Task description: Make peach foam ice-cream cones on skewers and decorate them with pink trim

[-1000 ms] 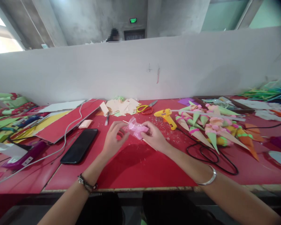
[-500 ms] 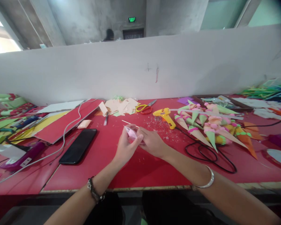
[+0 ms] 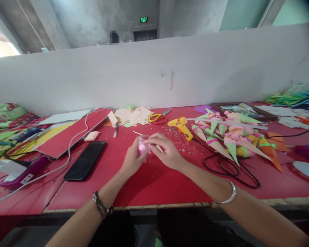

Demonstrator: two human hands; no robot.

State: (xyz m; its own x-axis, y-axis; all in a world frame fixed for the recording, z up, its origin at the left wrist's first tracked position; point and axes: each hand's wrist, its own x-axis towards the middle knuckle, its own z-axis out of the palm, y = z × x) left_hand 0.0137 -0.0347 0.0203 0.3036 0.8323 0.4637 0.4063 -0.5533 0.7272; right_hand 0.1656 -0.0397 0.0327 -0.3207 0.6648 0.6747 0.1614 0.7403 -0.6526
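Note:
A small clear packet with something soft and pink inside [image 3: 143,148] is held in my left hand [image 3: 131,158], thumb on the near side. My right hand [image 3: 167,151] meets it from the right, its thumb and bent fingers pinching the packet's upper right edge. A thin pale stick [image 3: 137,133] lies on the table just beyond my hands, partly hidden by them. Left of my hands rests a similar packet of peach stuff [image 3: 92,136], close to a black phone [image 3: 85,161].
Right of my hands stands a yellow glue gun [image 3: 181,127] with a looping black cord [image 3: 221,173], beside a pile of paper cones [image 3: 229,137]. Scissors [image 3: 159,118] and paper pieces [image 3: 134,116] lie at the back. A white cable [image 3: 70,151] crosses the left side.
My right hand has opened out and shifted from the packet's lower right to its upper edge. The packet has turned in my left hand, showing more pink.

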